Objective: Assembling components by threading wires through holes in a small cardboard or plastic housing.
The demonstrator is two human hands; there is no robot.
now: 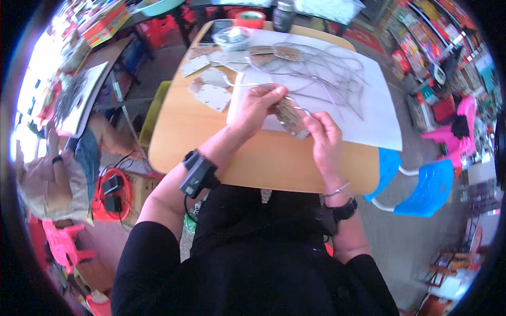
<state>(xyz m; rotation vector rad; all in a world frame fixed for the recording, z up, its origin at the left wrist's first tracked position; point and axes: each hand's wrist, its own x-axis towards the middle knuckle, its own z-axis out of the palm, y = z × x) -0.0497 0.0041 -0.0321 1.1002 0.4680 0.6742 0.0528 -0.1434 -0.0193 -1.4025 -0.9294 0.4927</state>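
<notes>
My left hand (257, 109) is closed on a small brown cardboard piece (289, 117), its thumb lying over the upper end. A grey cord (301, 108) loops out along the card's right side. At the card's lower right, the fingers of my right hand (326, 138) pinch the cord. Another stretch of pale cord (240, 84) trails leftward from behind my left hand. Beyond my hands, many thin grey cords (337, 79) lie spread on a white sheet (377, 118). Several pale, notched cards (212, 88) rest left of it, and brown cards (287, 53) lie near its far edge.
A clear plastic tub (232, 38), a red tape roll (250, 19) and a dark bottle (283, 16) stand at the wooden table's far end. Blue chairs (426, 188) are at the right. Another person (58, 184) sits at the left by a second table.
</notes>
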